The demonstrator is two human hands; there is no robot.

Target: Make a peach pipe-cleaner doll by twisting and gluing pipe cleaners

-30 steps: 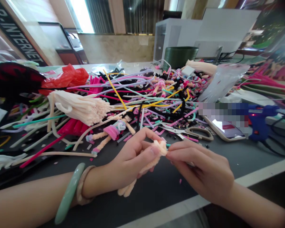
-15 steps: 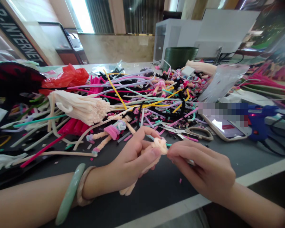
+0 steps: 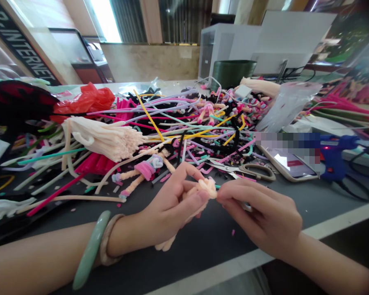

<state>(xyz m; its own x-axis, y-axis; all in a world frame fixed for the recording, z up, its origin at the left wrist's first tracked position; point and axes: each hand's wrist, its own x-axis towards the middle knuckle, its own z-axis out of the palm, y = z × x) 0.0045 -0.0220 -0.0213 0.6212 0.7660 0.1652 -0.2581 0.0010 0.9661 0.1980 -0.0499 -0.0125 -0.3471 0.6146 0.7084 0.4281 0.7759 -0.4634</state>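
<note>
Head view: the left hand pinches a peach fuzzy piece above the desk. The right hand has its fingertips bunched at the piece's edge, beside a teal stem; whether they grip it, I cannot tell.

A craft workspace in an office-like room: a dark grey, pale-edged table bears a heap of multicoloured fuzzy stems, beige-handled metal scissors and a blue plastic glue gun; a flat white rectangular monitor stands behind.
</note>
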